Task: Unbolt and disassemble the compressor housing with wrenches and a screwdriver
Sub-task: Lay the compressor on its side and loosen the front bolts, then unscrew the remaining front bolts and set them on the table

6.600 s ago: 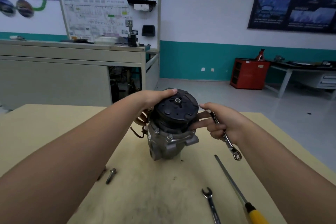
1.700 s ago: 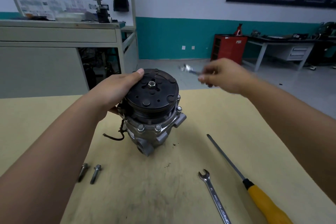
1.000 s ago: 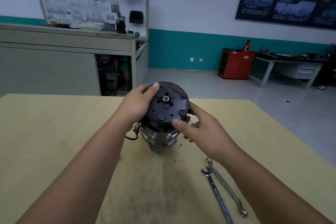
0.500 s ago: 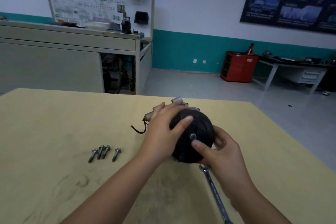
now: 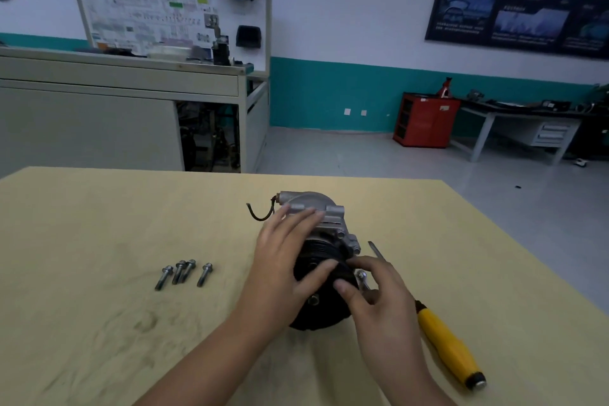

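Compressor lay on side, mid-table toward right edge, black pulley facing near edge. Left hand flat over housing, fingers straight, thumb on pulley. Right hand at pulley's right rim, fingers bent; grip unclear. Four bolts lay loose toward left edge. Judged best: pin housing against rolling, turn flange bolt heads up before wrenching.

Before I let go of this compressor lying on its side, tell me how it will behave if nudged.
Likely to roll: the compressor lies sideways on its round black pulley, with the left hand and right hand on it. Probably heavy for its size, since it looks like cast metal. Rigid too; only the wire stub should flex.
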